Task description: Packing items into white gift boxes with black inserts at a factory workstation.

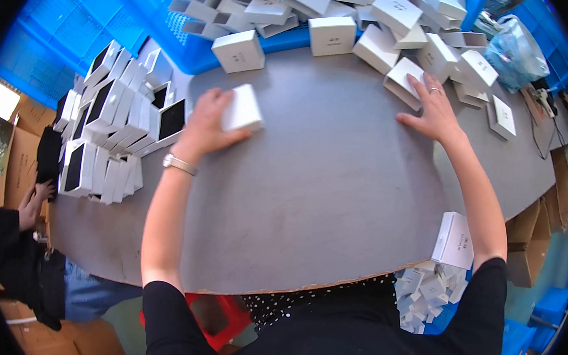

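At the left of the table, my left hand (pixel 209 123) is closed on a small white box (pixel 243 107), its thumb along the near edge and the fingers at the box's left side. My right hand (pixel 434 112) reaches to the far right, fingertips resting on another white box (pixel 403 82) at the edge of a heap. Its thumb is spread away from the fingers, beside that box's near edge. Just beyond my hands stand separate white boxes, one at the left (pixel 239 52) and one in the middle (pixel 332 36).
Stacked white boxes with black insides (pixel 105 113) stand on the left. A blue crate (pixel 207 56) with white sleeves lies at the back, near a plastic bag (pixel 517 54). More boxes fill a bin (pixel 430 290) at lower right. Another person's hand (pixel 41 190) is far left.
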The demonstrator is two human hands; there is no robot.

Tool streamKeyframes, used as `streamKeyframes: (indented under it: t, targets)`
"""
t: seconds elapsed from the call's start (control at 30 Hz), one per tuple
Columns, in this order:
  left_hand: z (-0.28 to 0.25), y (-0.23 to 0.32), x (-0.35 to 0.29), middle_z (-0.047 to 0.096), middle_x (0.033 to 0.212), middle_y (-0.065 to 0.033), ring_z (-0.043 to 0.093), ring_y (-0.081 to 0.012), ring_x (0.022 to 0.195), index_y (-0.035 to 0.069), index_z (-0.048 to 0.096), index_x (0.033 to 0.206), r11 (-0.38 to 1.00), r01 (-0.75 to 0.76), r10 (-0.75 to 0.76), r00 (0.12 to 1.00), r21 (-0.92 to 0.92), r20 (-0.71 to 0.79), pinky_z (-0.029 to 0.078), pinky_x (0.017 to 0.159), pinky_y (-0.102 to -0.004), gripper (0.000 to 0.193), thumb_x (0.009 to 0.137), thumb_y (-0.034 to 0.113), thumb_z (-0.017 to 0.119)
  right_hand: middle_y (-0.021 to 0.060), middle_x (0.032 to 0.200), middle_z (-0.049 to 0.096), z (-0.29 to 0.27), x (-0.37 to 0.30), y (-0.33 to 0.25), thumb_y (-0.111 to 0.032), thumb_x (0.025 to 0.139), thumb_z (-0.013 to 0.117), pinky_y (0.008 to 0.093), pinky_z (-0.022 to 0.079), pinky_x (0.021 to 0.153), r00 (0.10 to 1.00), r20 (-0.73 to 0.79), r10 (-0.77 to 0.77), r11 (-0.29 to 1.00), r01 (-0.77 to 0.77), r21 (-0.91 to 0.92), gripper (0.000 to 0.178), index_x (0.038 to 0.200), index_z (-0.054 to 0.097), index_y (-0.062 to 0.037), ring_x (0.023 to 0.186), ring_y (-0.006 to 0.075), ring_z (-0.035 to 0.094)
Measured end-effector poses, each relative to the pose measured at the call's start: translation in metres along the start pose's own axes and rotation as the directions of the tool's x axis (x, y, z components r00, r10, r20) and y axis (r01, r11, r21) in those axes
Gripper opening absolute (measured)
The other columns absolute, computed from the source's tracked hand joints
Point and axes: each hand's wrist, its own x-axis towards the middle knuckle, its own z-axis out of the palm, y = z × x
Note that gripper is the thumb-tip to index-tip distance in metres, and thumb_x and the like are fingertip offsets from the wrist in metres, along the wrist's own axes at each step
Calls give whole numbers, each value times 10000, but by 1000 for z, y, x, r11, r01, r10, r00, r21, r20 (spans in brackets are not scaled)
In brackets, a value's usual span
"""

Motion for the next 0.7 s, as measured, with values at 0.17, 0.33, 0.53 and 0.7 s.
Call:
streamKeyframes:
  t: [0.17,0.33,0.53,0.7]
  targets:
    - [-39,59,-49,599,1275,-214,588,-312,1202,17,578,1362,929,160,-71,962,-335,263,484,1008,-391,757,830,514,787,244,1396,519,13,28,-43,-229,824,727,468,496,1035,986,152,72,978,-40,-204,640,1431,531,-179,1244,434,503]
    - [-40,41,-82,724,953,-47,672,-112,871,26,627,1306,390,597,-196,797,-701,571,505,797,-250,446,952,286,703,221,1362,552,-21,-35,-102,-227,808,753,454,495,1016,942,257,-217,971,235,-45,656,1424,534,-173,1243,411,503]
    - [-13,-9,-94,646,1272,-104,593,-250,1170,92,606,1354,950,217,-104,899,226,-426,451,968,-412,529,884,283,757,211,1372,546,-42,-69,-130,-394,783,806,521,422,1063,950,231,-208,966,237,-104,731,1409,534,-131,1284,396,490]
    - [19,-49,-88,578,1381,-98,507,-303,1282,132,612,1354,851,391,-242,885,352,-398,372,1021,-518,539,868,321,750,202,1557,376,-41,-58,-199,-488,757,826,582,282,1199,750,191,-633,745,523,413,921,1514,417,-159,1513,407,252]
